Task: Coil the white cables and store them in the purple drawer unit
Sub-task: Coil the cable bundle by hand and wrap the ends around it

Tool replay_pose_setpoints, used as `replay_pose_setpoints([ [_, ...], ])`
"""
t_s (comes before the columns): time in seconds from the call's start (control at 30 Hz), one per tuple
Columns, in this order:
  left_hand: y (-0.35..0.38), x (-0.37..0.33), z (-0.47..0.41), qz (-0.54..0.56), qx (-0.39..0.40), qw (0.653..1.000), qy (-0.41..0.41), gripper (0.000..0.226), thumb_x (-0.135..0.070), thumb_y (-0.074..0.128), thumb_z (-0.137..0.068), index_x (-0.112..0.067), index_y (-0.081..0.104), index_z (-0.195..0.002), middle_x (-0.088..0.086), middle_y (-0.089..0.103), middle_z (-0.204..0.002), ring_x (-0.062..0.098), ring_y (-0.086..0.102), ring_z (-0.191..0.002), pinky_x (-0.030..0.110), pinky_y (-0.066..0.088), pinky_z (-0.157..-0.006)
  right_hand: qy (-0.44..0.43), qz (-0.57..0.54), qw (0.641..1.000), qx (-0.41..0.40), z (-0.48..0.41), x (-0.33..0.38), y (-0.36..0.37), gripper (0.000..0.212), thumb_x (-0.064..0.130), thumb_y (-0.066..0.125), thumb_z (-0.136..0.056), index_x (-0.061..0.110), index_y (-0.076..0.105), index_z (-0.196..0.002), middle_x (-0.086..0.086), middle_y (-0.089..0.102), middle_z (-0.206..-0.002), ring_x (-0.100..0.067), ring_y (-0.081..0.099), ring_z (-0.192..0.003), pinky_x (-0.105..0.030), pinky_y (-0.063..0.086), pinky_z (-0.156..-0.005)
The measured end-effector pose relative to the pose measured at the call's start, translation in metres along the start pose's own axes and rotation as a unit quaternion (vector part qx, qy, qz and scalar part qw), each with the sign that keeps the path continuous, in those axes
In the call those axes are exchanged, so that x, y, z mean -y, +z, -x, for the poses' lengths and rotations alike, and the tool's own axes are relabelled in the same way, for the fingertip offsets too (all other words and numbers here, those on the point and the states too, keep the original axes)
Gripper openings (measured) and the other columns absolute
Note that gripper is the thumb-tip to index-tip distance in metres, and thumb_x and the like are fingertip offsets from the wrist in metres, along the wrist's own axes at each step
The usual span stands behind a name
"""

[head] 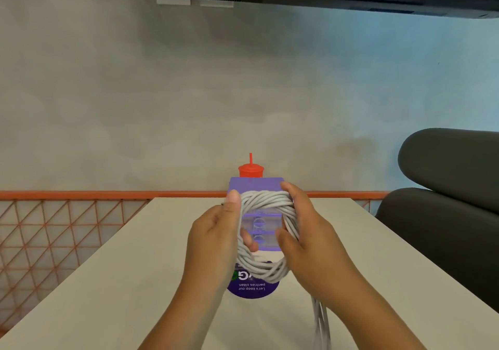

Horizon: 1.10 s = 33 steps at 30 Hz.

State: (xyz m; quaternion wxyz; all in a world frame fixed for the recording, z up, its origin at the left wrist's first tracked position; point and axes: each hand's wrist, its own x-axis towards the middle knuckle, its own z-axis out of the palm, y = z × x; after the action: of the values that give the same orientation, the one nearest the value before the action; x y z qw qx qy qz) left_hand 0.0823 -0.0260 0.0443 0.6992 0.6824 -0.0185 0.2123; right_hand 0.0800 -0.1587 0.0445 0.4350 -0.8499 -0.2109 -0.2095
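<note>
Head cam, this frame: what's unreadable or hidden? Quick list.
Head view only:
- purple drawer unit: front mostly behind the cable coil, left hand and right hand; cannot tell whether the drawers are open or closed.
- loose cable strands: cut off by the bottom edge; uncoiled length unknown.
- red cup: lower part behind the drawer unit.
- round purple label: print partly covered by the coil.

Purple sticker (252, 290) on table (121, 268) — upside-down white print "Let's keep our pantries clean", bigger letters half hidden by cable (270, 271)
</note>
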Motion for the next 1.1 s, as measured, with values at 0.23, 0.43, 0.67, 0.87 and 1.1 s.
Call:
replay_pose_setpoints([
  [0.23, -0.013, 0.0, -0.008, -0.125, 0.008, 0.989, 0.08, 0.019, -0.049, 0.057, -0.082, -0.03, 0.055, -0.08, -0.008, 0.057, -0.099, 0.004, 0.054, -0.088, 0.018, 0.038, -0.07, -0.032, 0.084, 0.994, 0.063, -0.002, -0.015, -0.011, 0.052, 0.011, 0.047, -0.092, 0.032, 0.035, -0.138, 0.015, 0.05, -0.127, -0.001, 0.048, -0.11, -0.004, 0.034, -0.085],
  [0.43, -0.016, -0.008, 0.009, -0.023, 0.311, 0.95, -0.033, 0.056, -0.073, 0.041, -0.076, -0.028, 0.07, -0.094, 0.002, 0.073, -0.089, 0.019, 0.07, -0.077, 0.037, 0.056, -0.079, -0.125, 0.01, 0.977, 0.175, 0.003, -0.001, -0.01, 0.047, 0.004, 0.049, -0.089, 0.038, 0.05, -0.122, 0.021, 0.058, -0.109, 0.003, 0.054, -0.102, -0.015, 0.044, -0.088],
  [0.67, -0.016, -0.011, 0.011, -0.038, 0.305, 0.95, -0.063, 0.078, -0.075, 0.025, -0.064, -0.005, 0.06, -0.054, 0.006, 0.055, -0.045, 0.014, 0.051, -0.041, 0.024, 0.037, -0.046, -0.1, 0.001, 0.991, 0.094, 0.002, -0.003, -0.021, 0.049, 0.006, 0.052, -0.089, 0.047, 0.047, -0.116, 0.024, 0.058, -0.094, 0.007, 0.055, -0.087, -0.006, 0.041, -0.074],
  [0.87, -0.01, -0.009, 0.012, -0.165, 0.172, 0.962, 0.135, 0.064, -0.064, 0.024, -0.087, -0.024, 0.055, -0.047, -0.009, 0.05, -0.04, 0.002, 0.045, -0.041, 0.011, 0.033, -0.045, -0.012, -0.033, 0.987, 0.156, 0.005, 0.002, -0.033, 0.05, 0.008, 0.05, -0.092, 0.041, 0.045, -0.13, 0.016, 0.058, -0.112, 0.017, 0.053, -0.062, -0.007, 0.041, -0.051],
  [1.1, -0.006, 0.007, 0.012, -0.408, 0.042, 0.821, 0.396, 0.06, -0.054, 0.014, -0.095, -0.027, 0.053, -0.058, -0.008, 0.056, -0.048, 0.015, 0.047, -0.041, 0.015, 0.023, -0.041, 0.036, -0.145, 0.964, 0.221, 0.004, -0.006, -0.044, 0.045, 0.008, 0.056, -0.089, 0.036, 0.055, -0.123, 0.011, 0.068, -0.084, -0.005, 0.046, -0.052, -0.02, 0.042, -0.05],
])
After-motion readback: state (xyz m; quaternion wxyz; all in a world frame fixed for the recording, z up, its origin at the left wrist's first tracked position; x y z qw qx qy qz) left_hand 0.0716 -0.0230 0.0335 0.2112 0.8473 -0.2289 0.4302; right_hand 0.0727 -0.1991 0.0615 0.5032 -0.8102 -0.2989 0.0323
